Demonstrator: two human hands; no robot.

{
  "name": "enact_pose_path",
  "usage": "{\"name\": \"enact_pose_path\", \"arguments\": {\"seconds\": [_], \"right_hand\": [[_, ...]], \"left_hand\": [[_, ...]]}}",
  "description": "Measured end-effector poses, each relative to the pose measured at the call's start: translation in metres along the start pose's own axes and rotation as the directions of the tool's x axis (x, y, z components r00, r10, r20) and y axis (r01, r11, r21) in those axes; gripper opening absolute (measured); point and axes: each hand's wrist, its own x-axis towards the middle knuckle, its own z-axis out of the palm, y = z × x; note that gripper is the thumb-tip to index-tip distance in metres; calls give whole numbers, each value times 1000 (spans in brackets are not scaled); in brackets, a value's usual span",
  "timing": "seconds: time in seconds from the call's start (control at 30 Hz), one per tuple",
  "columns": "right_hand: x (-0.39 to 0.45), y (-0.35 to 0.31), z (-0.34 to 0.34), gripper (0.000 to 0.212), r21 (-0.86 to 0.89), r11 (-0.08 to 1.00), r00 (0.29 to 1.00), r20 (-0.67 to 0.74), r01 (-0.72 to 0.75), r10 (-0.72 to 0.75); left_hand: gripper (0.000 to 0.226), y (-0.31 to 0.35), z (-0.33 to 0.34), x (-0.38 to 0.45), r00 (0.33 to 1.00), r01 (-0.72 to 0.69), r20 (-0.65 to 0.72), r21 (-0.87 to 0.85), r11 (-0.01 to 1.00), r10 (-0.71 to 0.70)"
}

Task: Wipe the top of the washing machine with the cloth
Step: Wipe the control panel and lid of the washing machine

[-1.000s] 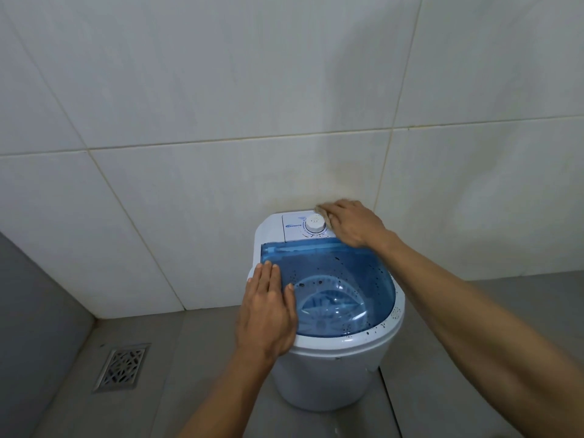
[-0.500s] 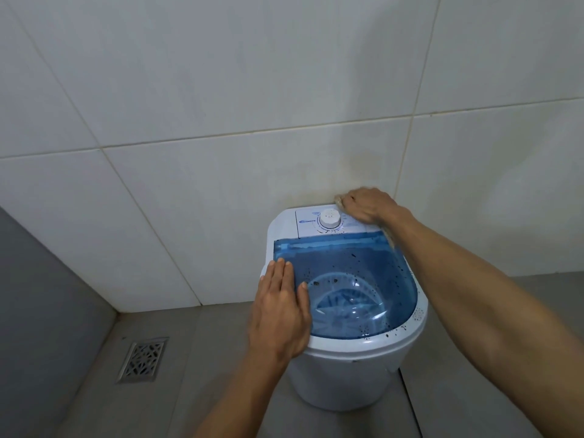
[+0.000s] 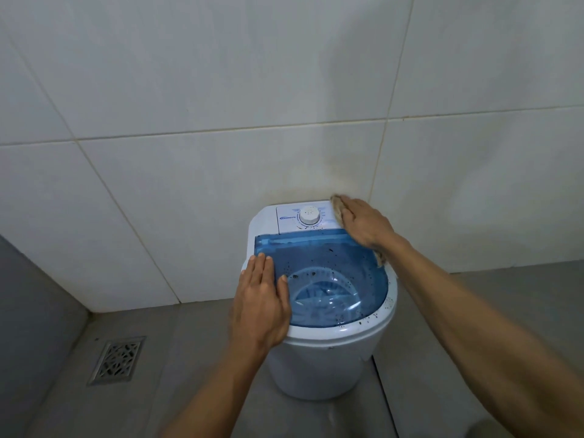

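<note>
A small white washing machine [image 3: 328,365] stands on the floor against the tiled wall. Its clear blue lid [image 3: 331,263] carries dark specks, and a white dial [image 3: 309,214] sits on the rear control panel. My right hand [image 3: 363,224] lies flat on a tan cloth [image 3: 337,207] at the rear right corner of the top, right of the dial. Another bit of the cloth shows under my wrist at the right rim. My left hand [image 3: 260,298] rests flat with straight fingers on the left edge of the lid.
White wall tiles [image 3: 221,90] rise right behind the machine. The grey floor holds a metal drain grate [image 3: 117,358] at the lower left. A darker grey wall [image 3: 25,311] closes the left side.
My right hand with the cloth has slid from beside the dial to the rear right corner of the top. My left hand stays on the lid's left edge.
</note>
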Motion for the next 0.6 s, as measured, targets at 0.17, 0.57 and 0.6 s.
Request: {"name": "enact_pose_path", "arguments": {"seconds": [0.17, 0.57, 0.6], "right_hand": [[-38, 7, 5, 54, -30, 999, 1000, 19, 13, -12], [-15, -2, -1, 56, 20, 991, 991, 25, -130, 130], [-13, -3, -2, 56, 24, 991, 991, 26, -134, 134]], "left_hand": [[62, 1, -1, -1, 1000, 2, 1, 10, 1000, -2], [55, 3, -4, -1, 1000, -3, 31, 14, 1000, 3], [55, 3, -3, -1, 1000, -5, 28, 12, 1000, 4]]}}
